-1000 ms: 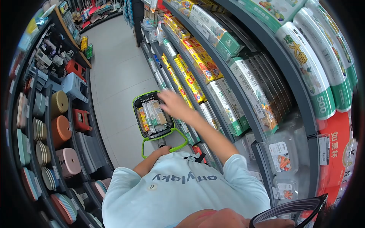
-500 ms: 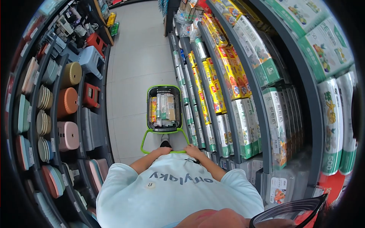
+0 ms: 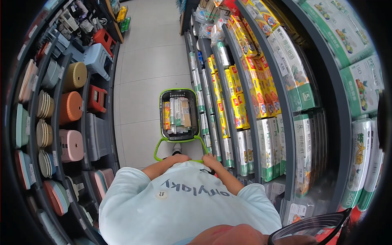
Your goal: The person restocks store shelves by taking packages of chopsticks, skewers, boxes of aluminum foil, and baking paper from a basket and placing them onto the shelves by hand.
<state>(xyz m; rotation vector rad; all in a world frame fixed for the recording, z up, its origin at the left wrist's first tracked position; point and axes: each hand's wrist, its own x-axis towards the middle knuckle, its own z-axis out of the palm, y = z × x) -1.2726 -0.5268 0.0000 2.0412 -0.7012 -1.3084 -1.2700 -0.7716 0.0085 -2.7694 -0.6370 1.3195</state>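
A black shopping basket (image 3: 162,107) with a green rim is in front of me, low over the tiled floor. Inside it lie several boxed rolls (image 3: 176,112), white, green and yellow, along with a brown one. Its green handle (image 3: 159,148) is swung toward my body. My left hand (image 3: 179,158) is closed at the near bar of this handle, its fingers partly hidden. At the handle's right corner, my right hand (image 3: 210,160) is wrapped round the green bar.
Grey shelving on the right carries yellow boxes (image 3: 237,107) and green-white film boxes (image 3: 267,149). Left shelves hold a blue stool (image 3: 97,60), an orange round stool (image 3: 71,108), a pink stool (image 3: 72,145) and stacked bowls. The tiled aisle (image 3: 141,77) runs ahead between them.
The right-hand shelves have slid outward and downward in view as I move along the aisle. The basket sits slightly further right; both hands stay on its handle.
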